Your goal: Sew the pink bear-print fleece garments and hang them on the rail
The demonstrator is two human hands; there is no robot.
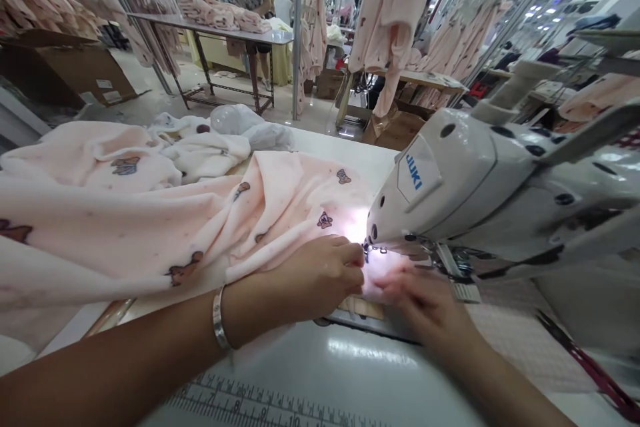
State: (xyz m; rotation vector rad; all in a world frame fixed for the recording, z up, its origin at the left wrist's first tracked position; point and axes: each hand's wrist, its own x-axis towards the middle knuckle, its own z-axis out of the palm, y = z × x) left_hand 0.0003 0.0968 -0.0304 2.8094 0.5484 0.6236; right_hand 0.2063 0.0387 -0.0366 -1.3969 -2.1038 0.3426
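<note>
A pale pink fleece garment (165, 227) printed with small brown bears lies spread over the sewing table. Its edge runs under the needle of a white sewing machine (480, 173). My left hand (310, 277) rests on the fabric just left of the needle, fingers curled and pinching the edge. My right hand (425, 303) is in front of the needle, blurred by motion, lying on the fabric under the machine head. A silver bracelet (220, 320) sits on my left wrist.
A ruler strip (240, 403) is marked along the table's near edge. White fleece pieces (210, 147) are heaped behind the pink garment. Pink garments hang from racks overhead. Another person stands at a far table (210, 27) stacked with folded pink pieces. Cardboard boxes (85, 70) sit on the floor at left.
</note>
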